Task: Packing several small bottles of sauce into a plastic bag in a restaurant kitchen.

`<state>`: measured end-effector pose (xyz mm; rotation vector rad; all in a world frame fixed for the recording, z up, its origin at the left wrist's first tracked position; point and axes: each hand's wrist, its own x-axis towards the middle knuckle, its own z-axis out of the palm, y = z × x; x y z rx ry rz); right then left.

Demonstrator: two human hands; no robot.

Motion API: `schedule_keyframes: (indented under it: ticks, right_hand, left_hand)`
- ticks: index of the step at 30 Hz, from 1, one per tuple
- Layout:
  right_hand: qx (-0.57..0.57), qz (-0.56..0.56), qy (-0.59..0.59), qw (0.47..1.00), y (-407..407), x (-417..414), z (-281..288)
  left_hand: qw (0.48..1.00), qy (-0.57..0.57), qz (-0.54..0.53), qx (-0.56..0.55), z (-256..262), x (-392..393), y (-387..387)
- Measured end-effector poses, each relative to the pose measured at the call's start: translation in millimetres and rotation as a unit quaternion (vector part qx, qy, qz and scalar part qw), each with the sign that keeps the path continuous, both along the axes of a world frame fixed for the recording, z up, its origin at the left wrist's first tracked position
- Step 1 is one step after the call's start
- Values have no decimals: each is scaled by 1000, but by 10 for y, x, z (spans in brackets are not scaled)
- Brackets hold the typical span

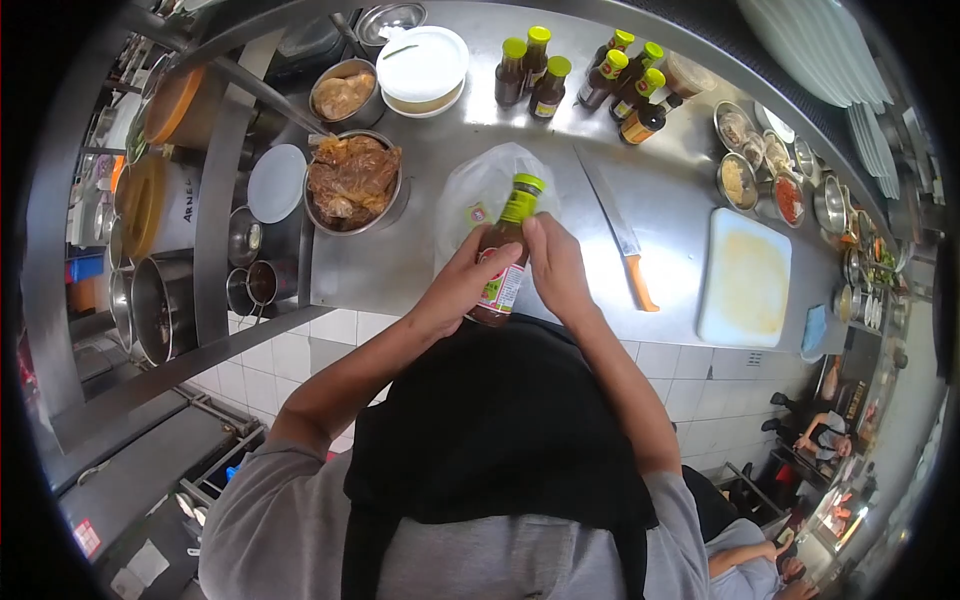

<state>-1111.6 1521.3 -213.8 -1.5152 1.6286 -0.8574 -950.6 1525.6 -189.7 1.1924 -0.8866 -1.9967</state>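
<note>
Close to my body, a glass bottle of brown sauce (501, 292) with a green cap and green neck wrap tilts over the steel counter's front edge. My left hand (469, 270) is wrapped around its body, thumb across the front label. At the bottle's neck and shoulder, the curled fingers of my right hand (556, 259) press against the side; their tips are partly hidden. Beneath and behind the bottle lies a clear plastic bag (461, 184) with a small green-and-red wrapper scrap (478, 215) on it.
A knife (611, 214) with an orange handle lies right of my hands, then a white cutting board (745, 277). Several capped sauce bottles (547, 94) stand behind. A pot of marinated meat (354, 180) sits left. Plates (817, 52) rest on the overhead shelf. Other people (739, 555) are lower right.
</note>
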Motion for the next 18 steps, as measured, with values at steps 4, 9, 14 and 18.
schedule_keyframes:
  ticks: [4, 9, 14, 18]
  right_hand:
    - [-107, 8, 49, 993, -73, -23, -106]
    - [-126, -46, 99, 986, -213, -223, -377]
    - [-176, -213, 142, 951, -697, -921, -425]
    - [-155, -30, 142, 977, -666, -818, -198]
  left_hand:
    - [1000, -10, 9, -8, -97, 83, -17]
    - [919, 288, -57, 265, 220, 275, 58]
    - [944, 177, -89, 265, 310, 816, 221]
    - [978, 91, -41, 184, 330, 1174, 250]
